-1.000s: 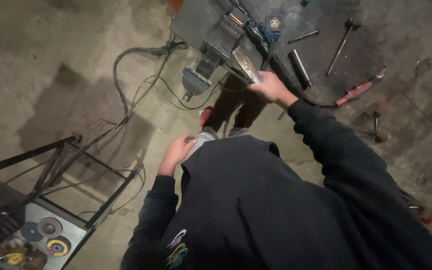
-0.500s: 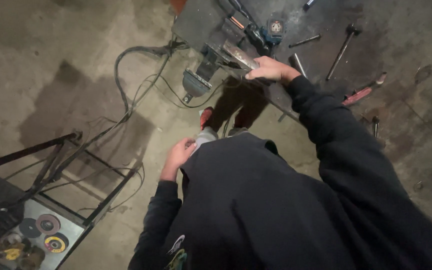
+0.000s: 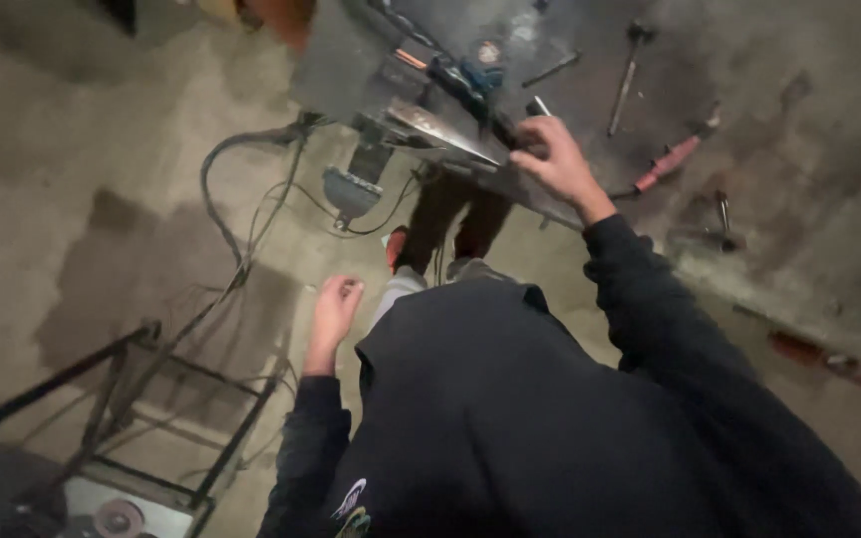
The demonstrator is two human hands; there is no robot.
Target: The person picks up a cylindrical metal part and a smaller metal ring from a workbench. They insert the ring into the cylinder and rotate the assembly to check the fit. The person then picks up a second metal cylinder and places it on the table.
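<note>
The right hand (image 3: 557, 159) sits at one o'clock, fingers curled around a dark bar (image 3: 535, 112) on the steel workbench (image 3: 351, 60); how firmly it grips is unclear. The left hand (image 3: 334, 309), at nine o'clock, hangs loosely curled and empty. One hammer (image 3: 628, 70) lies beyond; one red-handled tool (image 3: 665, 164) is partly hidden.

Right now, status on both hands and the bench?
Right hand on a dark bar at the workbench edge. Left hand hanging free, holding nothing. Hammer lies apart.
</note>
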